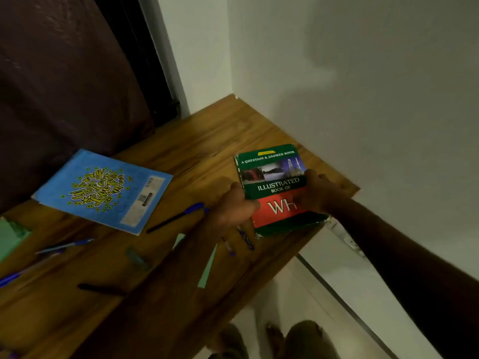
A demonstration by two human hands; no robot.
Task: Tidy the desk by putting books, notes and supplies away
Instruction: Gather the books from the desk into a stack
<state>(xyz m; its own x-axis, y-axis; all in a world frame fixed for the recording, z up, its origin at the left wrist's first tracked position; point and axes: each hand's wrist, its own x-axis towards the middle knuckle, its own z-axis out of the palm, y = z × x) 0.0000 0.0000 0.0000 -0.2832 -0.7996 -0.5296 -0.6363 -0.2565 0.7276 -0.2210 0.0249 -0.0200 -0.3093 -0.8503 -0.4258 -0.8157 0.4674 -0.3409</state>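
A thick green and red book (272, 182) lies at the far right corner of the wooden desk (197, 146). My left hand (233, 206) grips its left edge and my right hand (318, 193) grips its right edge, thumb on the cover. A blue notebook (103, 190) with yellow lettering lies flat to the left. A dark pen with a blue cap (176, 216) rests between the notebook and my left hand. More blue pens (62, 246) lie near the left edge, and a black marker (101, 288) lies near the front.
Green paper strips (208, 268) and a small grey eraser (137, 256) lie on the desk. A green pad (10, 234) sits at the far left. Dark curtain (64, 86) hangs behind; white wall (363, 86) stands at the right. The desk's right edge drops to the floor.
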